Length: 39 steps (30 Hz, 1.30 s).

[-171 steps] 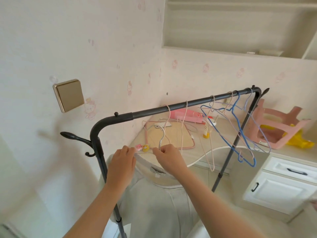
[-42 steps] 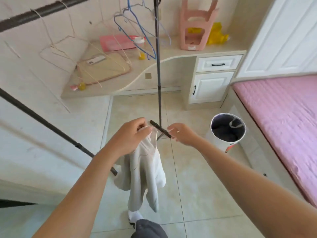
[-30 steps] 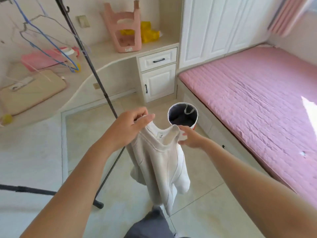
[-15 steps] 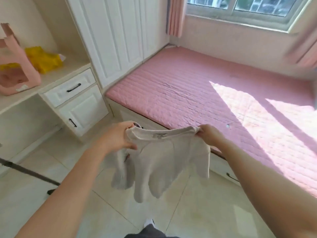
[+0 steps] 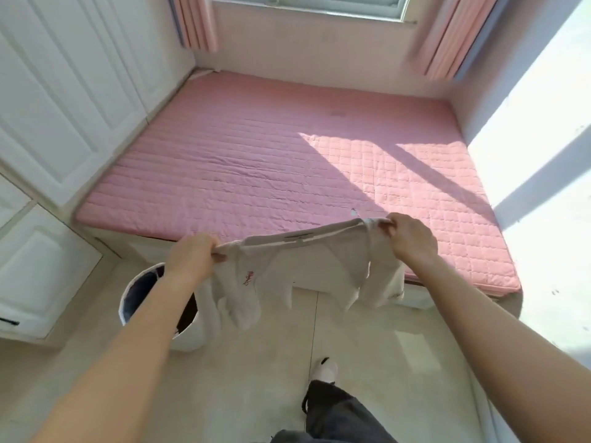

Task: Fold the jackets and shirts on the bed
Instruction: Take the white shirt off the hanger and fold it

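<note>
Our left hand (image 5: 192, 259) pinches one shoulder of the cream shirt (image 5: 307, 266) and our right hand (image 5: 411, 239) grips the other, stretching the neckline between them so the body and sleeves hang in the air. Just beyond our hands lies the pink bed (image 5: 271, 155). Below our left wrist stands a white bin (image 5: 188, 338) on the tiled floor (image 5: 265, 378).

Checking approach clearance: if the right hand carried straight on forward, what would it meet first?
Probably the pink quilted mattress; the right hand, gripping the cream shirt, hangs at its near edge, nothing visible between. Height unclear.
</note>
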Each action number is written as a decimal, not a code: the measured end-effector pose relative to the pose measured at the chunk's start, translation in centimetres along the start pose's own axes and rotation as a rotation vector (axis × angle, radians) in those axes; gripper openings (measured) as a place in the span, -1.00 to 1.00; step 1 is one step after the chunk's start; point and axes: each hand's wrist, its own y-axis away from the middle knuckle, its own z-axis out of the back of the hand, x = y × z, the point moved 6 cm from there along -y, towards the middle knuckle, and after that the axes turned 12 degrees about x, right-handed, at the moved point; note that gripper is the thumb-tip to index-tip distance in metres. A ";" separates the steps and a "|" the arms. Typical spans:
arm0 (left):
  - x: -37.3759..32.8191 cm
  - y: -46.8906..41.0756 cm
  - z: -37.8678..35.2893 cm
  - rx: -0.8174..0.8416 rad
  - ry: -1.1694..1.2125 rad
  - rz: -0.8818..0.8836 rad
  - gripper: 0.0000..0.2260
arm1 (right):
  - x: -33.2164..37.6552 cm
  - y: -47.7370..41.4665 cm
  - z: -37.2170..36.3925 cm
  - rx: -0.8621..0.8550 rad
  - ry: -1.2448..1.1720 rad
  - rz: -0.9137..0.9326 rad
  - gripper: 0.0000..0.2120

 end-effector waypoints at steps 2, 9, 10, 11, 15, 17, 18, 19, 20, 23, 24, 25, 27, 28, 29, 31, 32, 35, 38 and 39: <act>-1.6 -3.0 1.5 -0.099 -0.004 0.010 -0.85 | -1.7 -2.6 1.2 -0.040 -0.114 -0.031 -0.81; -6.7 -12.6 3.8 -0.138 0.521 0.013 -0.71 | -4.8 -10.7 4.4 -0.158 -0.460 -0.021 -0.70; -7.6 -14.3 3.9 -0.148 0.594 0.012 -0.69 | -5.3 -12.7 4.9 -0.161 -0.497 -0.011 -0.70; -8.1 -15.3 4.1 -0.173 0.633 0.013 -0.69 | -5.6 -14.0 5.1 -0.175 -0.511 0.004 -0.70; -10.7 -19.7 6.5 -0.345 0.556 -0.014 -0.71 | -5.0 -19.3 6.7 -0.210 -0.500 0.019 -0.77; -11.6 -21.8 7.6 -0.397 0.538 -0.046 -0.72 | -4.6 -21.2 7.5 -0.248 -0.502 0.031 -0.78; -11.9 -23.8 8.1 -0.415 0.552 -0.064 -0.72 | -4.5 -23.0 8.0 -0.269 -0.503 0.033 -0.78; -12.2 -25.6 8.6 -0.434 0.570 -0.073 -0.71 | -4.3 -24.7 8.4 -0.289 -0.499 0.035 -0.78; -12.6 -27.5 9.1 -0.451 0.575 -0.086 -0.72 | -4.0 -26.4 8.6 -0.298 -0.493 0.030 -0.77; -13.4 -34.2 10.3 -0.480 0.621 -0.131 -0.72 | -3.5 -32.1 8.9 -0.319 -0.505 -0.001 -0.76; -13.6 -35.2 10.4 -0.479 0.634 -0.139 -0.71 | -3.4 -32.8 8.9 -0.320 -0.501 -0.006 -0.76; -14.0 -37.4 10.7 -0.471 0.646 -0.145 -0.71 | -3.2 -34.6 8.9 -0.326 -0.486 -0.021 -0.76; -14.8 -42.1 11.2 -0.432 0.664 -0.161 -0.69 | -2.9 -38.2 9.0 -0.336 -0.469 -0.057 -0.77; -15.1 -44.9 11.4 -0.407 0.675 -0.160 -0.69 | -2.6 -40.3 9.0 -0.336 -0.470 -0.082 -0.77; -15.4 -47.5 11.6 -0.391 0.672 -0.164 -0.69 | -2.4 -42.3 9.1 -0.336 -0.462 -0.105 -0.77; -16.1 -52.5 12.1 -0.380 0.657 -0.178 -0.69 | -1.9 -46.6 9.1 -0.335 -0.464 -0.133 -0.76; -16.7 -56.0 12.1 -0.368 0.653 -0.184 -0.70 | -1.8 -49.7 8.7 -0.334 -0.457 -0.149 -0.76; -18.1 -63.0 11.8 -0.358 0.652 -0.196 -0.70 | -2.4 -56.2 8.0 -0.345 -0.423 -0.164 -0.74; -19.6 -70.0 10.2 -0.353 0.662 -0.194 -0.70 | -3.1 -63.4 6.7 -0.319 -0.362 -0.178 -0.73; -20.1 -72.9 9.3 -0.332 0.662 -0.197 -0.71 | -3.5 -66.3 5.8 -0.314 -0.362 -0.186 -0.73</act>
